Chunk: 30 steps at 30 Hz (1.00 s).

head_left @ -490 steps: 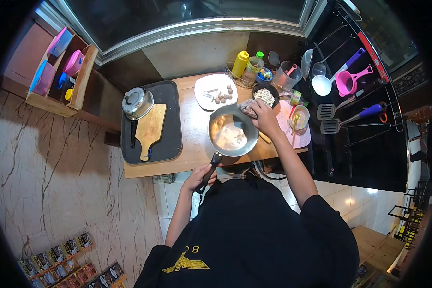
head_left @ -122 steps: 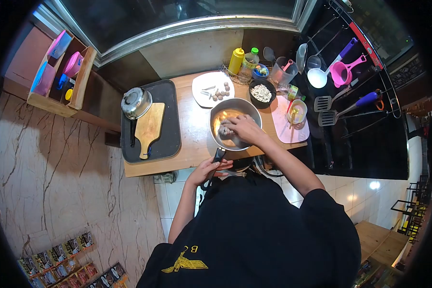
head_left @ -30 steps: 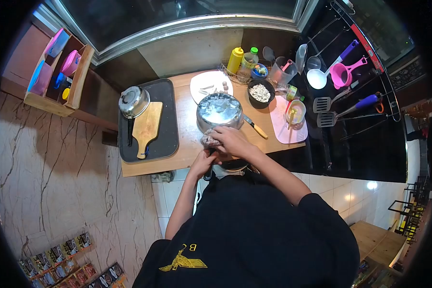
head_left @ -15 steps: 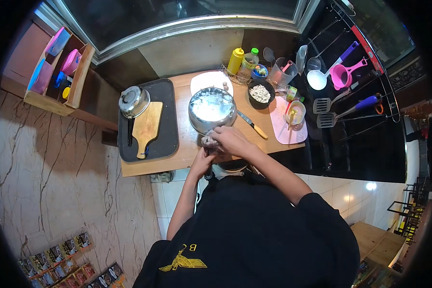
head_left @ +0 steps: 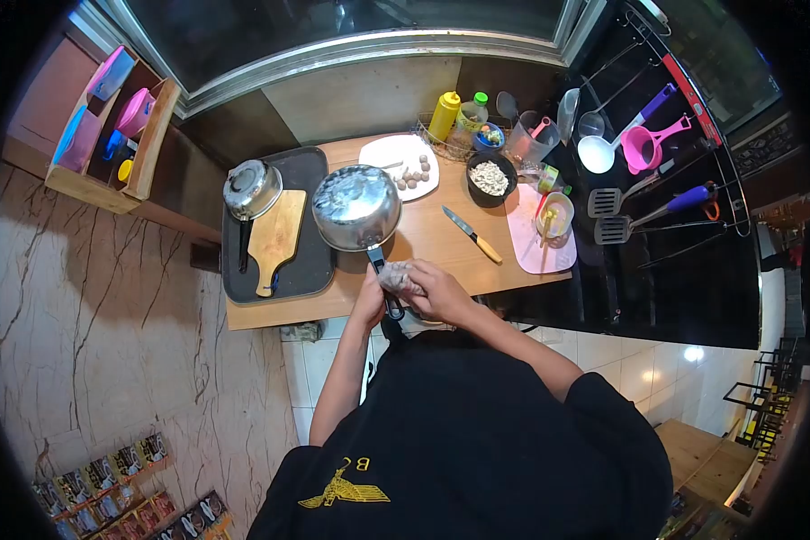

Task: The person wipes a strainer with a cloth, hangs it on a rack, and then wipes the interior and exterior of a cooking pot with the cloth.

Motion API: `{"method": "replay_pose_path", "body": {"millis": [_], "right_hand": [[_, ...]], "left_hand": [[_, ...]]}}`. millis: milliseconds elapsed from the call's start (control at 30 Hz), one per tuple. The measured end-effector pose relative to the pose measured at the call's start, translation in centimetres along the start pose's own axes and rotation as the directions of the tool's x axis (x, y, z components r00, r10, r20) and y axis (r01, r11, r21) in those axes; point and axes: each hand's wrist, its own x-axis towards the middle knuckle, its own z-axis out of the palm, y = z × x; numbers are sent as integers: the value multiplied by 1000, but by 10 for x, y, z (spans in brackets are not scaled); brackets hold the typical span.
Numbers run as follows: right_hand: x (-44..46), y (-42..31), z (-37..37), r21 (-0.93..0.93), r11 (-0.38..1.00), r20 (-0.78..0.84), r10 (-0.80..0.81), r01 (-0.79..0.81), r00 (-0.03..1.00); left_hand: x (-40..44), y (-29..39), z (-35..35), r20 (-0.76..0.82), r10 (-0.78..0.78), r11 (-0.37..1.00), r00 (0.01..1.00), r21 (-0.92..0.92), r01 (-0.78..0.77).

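A shiny metal pan [head_left: 357,207] is turned bottom up over the table, between the black tray and the knife. Its black handle [head_left: 376,259] points toward me. My left hand [head_left: 367,299] is closed round that handle from the left. Bunched in my right hand [head_left: 439,292] is a greyish patterned cloth [head_left: 400,278], pressed against the handle. A knife [head_left: 472,235] with a yellow handle lies to the right of the pan. Behind the pan is a white plate [head_left: 425,191] with several small brown balls.
At left, the black tray [head_left: 319,267] bears a second pan [head_left: 254,190] and a wooden board [head_left: 277,236]. A black bowl [head_left: 490,178] of pale pieces, a pink board [head_left: 524,243] with a cup [head_left: 554,217], bottles and hanging utensils are at right.
The upturned pan has moved left, uncovering more of the plate and knife. Both hands stay at its handle, and the cloth now lies against the handle. Earlier the pan was upright.
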Motion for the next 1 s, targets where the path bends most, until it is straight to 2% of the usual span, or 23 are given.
{"method": "replay_pose_path", "body": {"millis": [167, 233, 300, 367, 467, 500, 633, 733, 800, 833, 900, 967, 1000], "right_hand": [[-7, -4, -7, -82, 990, 138, -99, 111, 986], [-9, -8, -10, -116, 977, 309, -133, 177, 942], [-12, -15, -13, -143, 970, 337, -141, 198, 931], [-8, -27, -24, -171, 962, 492, -103, 211, 865], [-10, -26, -22, -110, 958, 518, -174, 267, 838], [-11, -25, -22, -67, 954, 517, -217, 292, 828], [-9, -22, -21, -29, 973, 479, -186, 228, 858], [-15, -5, -7, 22, 967, 383, -242, 253, 892], [-14, 3, -3, 75, 972, 228, -236, 224, 945], [-12, 6, -6, 76, 972, 229, -236, 224, 944], [-3, 13, -16, 6, 991, 120, -135, 136, 983], [9, 17, -24, -132, 974, -1, -186, 184, 983], [12, 20, -27, -195, 961, -19, -204, 197, 979]], "left_hand": [[-3, 11, 8, 98, -50, 992, 994, -113, 61], [-4, 12, 8, 86, -37, 999, 996, -22, 39], [-5, 13, 10, 84, -35, 999, 996, -2, 35], [-8, 16, 14, 109, -26, 998, 994, 54, 20], [-11, 18, 17, 66, -53, 996, 996, 77, 48], [-12, 18, 19, 62, -67, 995, 996, 72, 63], [-12, 13, 15, 79, -38, 998, 996, 44, 35], [-10, 9, 5, 116, -26, 999, 993, 31, 23], [-9, 5, -2, 167, -37, 998, 985, -39, 45], [-9, 2, -4, 165, -38, 998, 986, -40, 45], [-12, -1, -4, 115, -7, 999, 993, 51, 1], [-17, -2, 1, 108, 8, 999, 994, 43, -13], [-21, -1, 2, 168, -90, 996, 982, 33, 86]]}}
